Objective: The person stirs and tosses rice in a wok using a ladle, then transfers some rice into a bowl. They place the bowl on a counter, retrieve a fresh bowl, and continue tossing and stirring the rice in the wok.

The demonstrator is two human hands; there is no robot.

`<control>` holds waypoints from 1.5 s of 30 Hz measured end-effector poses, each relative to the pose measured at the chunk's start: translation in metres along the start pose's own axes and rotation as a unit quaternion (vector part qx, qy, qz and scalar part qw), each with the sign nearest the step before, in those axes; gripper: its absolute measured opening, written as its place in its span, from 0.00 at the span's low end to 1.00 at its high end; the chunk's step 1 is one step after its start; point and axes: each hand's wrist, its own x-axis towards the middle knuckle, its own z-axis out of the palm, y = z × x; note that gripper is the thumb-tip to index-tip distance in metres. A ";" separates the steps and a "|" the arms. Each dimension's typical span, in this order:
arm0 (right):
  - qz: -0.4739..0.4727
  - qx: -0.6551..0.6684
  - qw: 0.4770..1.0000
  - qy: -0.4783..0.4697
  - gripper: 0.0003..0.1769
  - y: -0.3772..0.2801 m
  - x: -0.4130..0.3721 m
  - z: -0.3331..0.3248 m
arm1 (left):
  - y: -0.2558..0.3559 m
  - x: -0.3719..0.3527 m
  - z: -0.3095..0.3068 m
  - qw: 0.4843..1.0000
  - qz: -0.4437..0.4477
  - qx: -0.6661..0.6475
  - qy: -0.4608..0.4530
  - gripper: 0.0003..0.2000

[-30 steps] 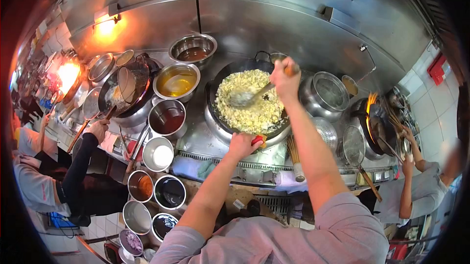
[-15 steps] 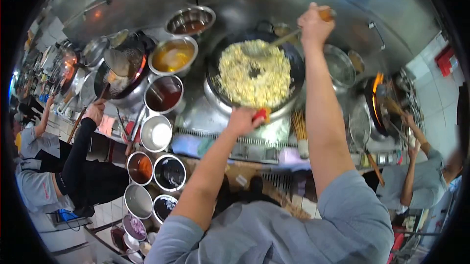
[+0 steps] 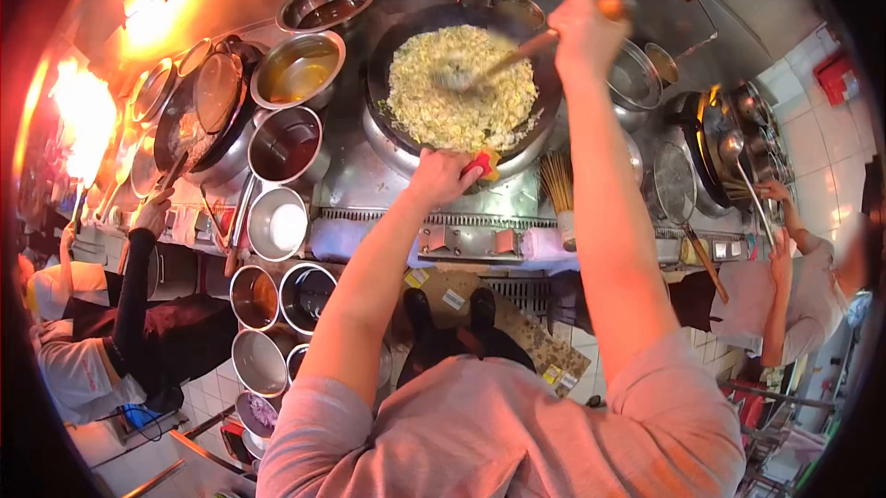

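A large dark wok (image 3: 377, 83) holds a wide mass of pale yellow chopped food (image 3: 434, 55). My right hand (image 3: 591, 29) is closed round the handle of a ladle (image 3: 526, 48), whose head is blurred in the middle of the food. At the wok's near rim, my left hand (image 3: 443, 175) grips a red and yellow cloth (image 3: 484, 164) against the edge.
Metal bowls and pots (image 3: 297, 69) stand left of the wok. A bamboo brush (image 3: 559, 189) lies at its near right. A bright flame (image 3: 81, 115) rises far left. Co-workers (image 3: 784, 300) stand on both sides. A strainer (image 3: 675, 182) is at the right.
The ladle head has moved down and left into the food. A large flame has flared up at the far left, tinting the scene orange. The whole view has shifted slightly.
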 end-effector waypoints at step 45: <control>0.065 -0.080 0.993 -0.048 0.13 -0.115 -0.038 0.014 | 0.108 -0.018 -0.099 0.984 0.085 0.082 0.136 0.24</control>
